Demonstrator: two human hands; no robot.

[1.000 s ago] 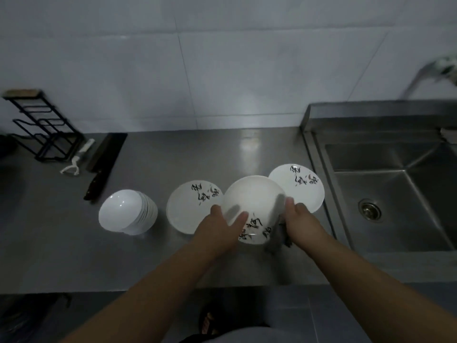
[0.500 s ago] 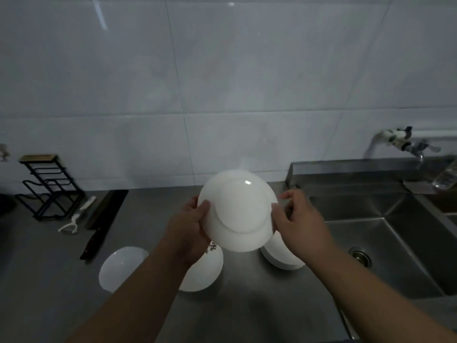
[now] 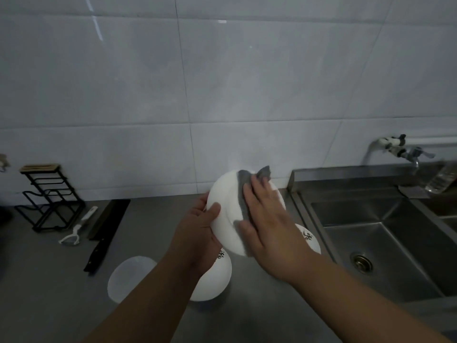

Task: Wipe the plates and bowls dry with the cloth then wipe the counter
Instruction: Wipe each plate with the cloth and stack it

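A person's left hand [image 3: 197, 229] grips a white plate [image 3: 226, 209] by its rim at nine o'clock, thumb hooked over the edge, while the right hand [image 3: 268, 224] presses a grey cloth [image 3: 243, 194] flat, fingers straight, against its upturned underside. The plate is held above the steel counter [image 3: 49, 293], tilted with its back toward the camera; being round, it has no long axis. Glazed ceramic is likely stiff, slick and breakable, best held at the rim.
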